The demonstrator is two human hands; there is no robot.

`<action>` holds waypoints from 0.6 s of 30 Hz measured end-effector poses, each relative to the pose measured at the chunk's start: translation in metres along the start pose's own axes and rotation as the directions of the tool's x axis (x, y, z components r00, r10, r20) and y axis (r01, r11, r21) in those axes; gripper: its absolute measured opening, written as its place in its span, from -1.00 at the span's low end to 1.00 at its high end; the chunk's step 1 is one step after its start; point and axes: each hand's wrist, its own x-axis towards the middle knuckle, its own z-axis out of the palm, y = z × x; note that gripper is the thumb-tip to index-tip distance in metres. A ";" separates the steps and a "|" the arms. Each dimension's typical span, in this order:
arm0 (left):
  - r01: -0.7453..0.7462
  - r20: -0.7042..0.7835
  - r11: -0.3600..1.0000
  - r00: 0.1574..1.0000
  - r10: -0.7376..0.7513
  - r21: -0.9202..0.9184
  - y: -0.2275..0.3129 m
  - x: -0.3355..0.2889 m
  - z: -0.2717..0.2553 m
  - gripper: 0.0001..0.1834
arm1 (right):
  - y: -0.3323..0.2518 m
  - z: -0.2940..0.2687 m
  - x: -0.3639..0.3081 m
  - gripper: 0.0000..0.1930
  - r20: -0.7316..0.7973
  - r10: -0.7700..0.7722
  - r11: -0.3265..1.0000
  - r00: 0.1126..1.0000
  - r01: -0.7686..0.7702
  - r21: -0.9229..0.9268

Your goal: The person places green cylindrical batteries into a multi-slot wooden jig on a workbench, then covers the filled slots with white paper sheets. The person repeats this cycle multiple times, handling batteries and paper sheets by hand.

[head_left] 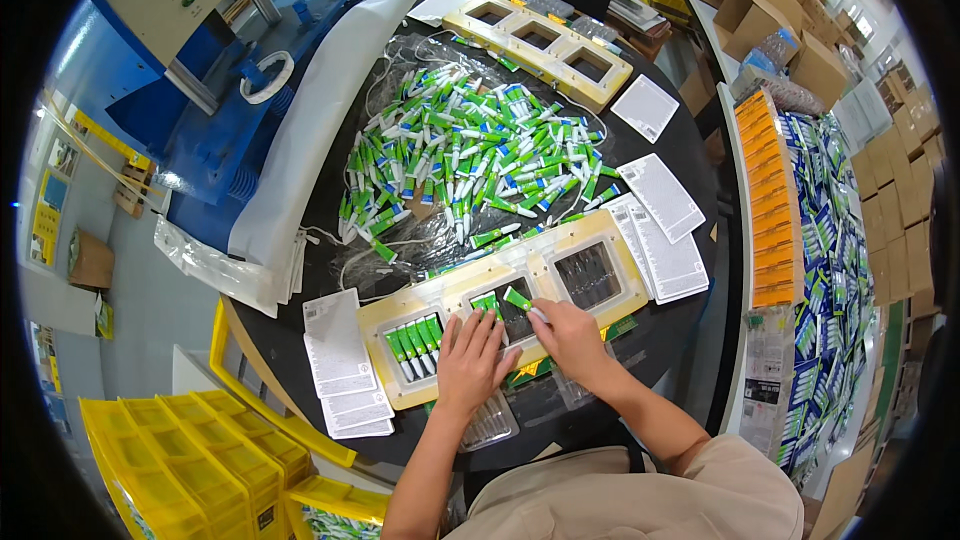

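A cream-coloured frame [455,292] with three windows lies before me, a clear plastic blister tray in each. Its left window has a row of small green-and-white tubes [408,344]. Over the middle window my left hand [468,360] rests with fingers stretched out, touching or just above the tubes [485,302] there and partly hiding them. My right hand [572,338] pinches another small tube [517,298], green end pointing away, above the right part of that middle window. The right window holds only an unfilled clear blister [588,276].
A large heap of tubes [470,145] lies beyond the frame on the dark round table. White printed cards [345,365] are stacked left, more cards [665,240] right. A second frame [540,35] sits at the far edge. Blue machinery [215,160] stands left; yellow crates [190,455] are lower left.
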 end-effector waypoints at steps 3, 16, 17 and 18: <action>0.005 0.019 1.000 1.000 -0.004 -0.020 -0.003 -0.002 -0.001 -0.52 | -0.007 0.020 -0.003 -0.79 -0.047 -0.090 0.984 0.995 0.081 -0.160; 0.165 -0.149 0.972 0.979 -0.140 0.170 -0.142 0.060 -0.032 -0.47 | 0.057 0.041 0.151 -0.79 0.273 -0.042 0.936 0.961 0.133 -0.326; 0.114 -0.014 0.961 0.993 -0.115 0.252 -0.167 0.073 -0.035 -0.59 | 0.064 0.049 0.168 -0.80 0.446 0.046 0.939 0.894 0.113 -0.324; 0.116 0.095 0.960 0.985 -0.144 0.254 -0.184 0.080 -0.036 -0.60 | 0.071 0.053 0.179 -0.80 0.597 0.122 0.942 0.793 0.097 -0.321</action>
